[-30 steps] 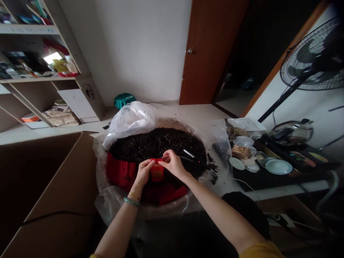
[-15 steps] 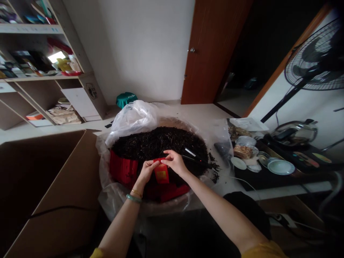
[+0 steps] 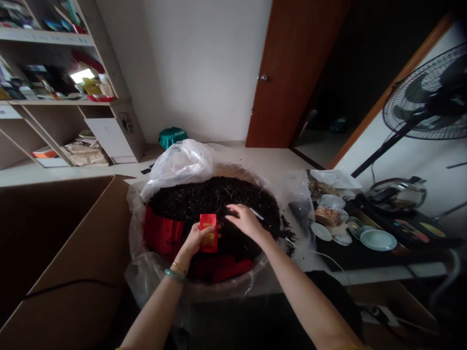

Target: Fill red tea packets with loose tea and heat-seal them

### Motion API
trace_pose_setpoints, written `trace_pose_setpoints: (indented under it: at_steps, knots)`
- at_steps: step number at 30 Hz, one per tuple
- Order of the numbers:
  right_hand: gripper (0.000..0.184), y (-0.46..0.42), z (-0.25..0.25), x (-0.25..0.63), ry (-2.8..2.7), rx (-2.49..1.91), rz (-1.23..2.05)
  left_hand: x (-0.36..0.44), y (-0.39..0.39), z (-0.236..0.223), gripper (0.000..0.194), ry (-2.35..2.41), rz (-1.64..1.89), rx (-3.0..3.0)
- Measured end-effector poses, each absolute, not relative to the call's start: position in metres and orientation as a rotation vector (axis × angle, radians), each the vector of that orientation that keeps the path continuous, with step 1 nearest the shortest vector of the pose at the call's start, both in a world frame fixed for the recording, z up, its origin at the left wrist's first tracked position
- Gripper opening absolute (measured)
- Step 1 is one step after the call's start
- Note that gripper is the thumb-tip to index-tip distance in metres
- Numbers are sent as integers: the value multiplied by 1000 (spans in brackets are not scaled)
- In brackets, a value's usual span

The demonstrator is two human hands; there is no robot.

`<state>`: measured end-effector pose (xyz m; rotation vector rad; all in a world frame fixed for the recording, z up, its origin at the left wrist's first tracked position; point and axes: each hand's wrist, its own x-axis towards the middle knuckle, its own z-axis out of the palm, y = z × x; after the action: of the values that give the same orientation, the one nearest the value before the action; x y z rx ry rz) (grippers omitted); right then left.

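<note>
My left hand point(image 3: 194, 237) grips a small red packet point(image 3: 208, 220) with gold print, thumb on its front, holding it upright. Just to the right, my right hand point(image 3: 248, 222) is apart from the packet, thumb and fingers spread with nothing visible between them. Beneath both hands lies a heap of dark, dry strips that look like tea leaves point(image 3: 215, 194), in a large clear plastic bag point(image 3: 178, 163). A row of red packets point(image 3: 163, 233) stands at the heap's left side, and more red packets point(image 3: 228, 269) lie at its near edge. A dark device with a pale strip point(image 3: 257, 214) rests partly behind my right hand.
On the left stands an open cardboard box point(image 3: 87, 257). To the right, a low dark table point(image 3: 343, 257) carries a pale green dish point(image 3: 378, 239), small containers and a glass kettle point(image 3: 401, 194). A standing fan point(image 3: 430, 97) is beyond it. A white cable point(image 3: 324, 249) runs towards the heap.
My right hand has let go of the red packet and moved right. My left hand has shifted slightly left with the packet, which is now more upright.
</note>
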<state>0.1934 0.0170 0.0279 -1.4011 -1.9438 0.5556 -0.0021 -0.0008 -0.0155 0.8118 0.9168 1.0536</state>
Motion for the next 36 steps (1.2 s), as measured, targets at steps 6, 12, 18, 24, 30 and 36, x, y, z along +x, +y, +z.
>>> trace_pose_setpoints:
  at_steps: [6, 12, 18, 24, 30, 36]
  knots:
    - [56, 19, 32, 258, -2179, -2255, 134, -2, 2, -15, 52, 908, 1139, 727]
    - [39, 23, 19, 268, -2120, -2148, 220, -3, 1, -22, 53, 878, 1140, 764]
    - [53, 28, 30, 254, -1971, -1537, 372, -1, -1, -21, 52, 859, 1091, 817]
    - [53, 22, 40, 218, -2058, -1241, 686, -1, -3, -19, 47, 868, 1039, 900]
    - [51, 17, 41, 202, -2175, -1162, 690, 0, -6, -18, 44, 873, 970, 966]
    - [42, 7, 43, 184, -2232, -1248, 666, 0, -9, -16, 38, 883, 945, 1095]
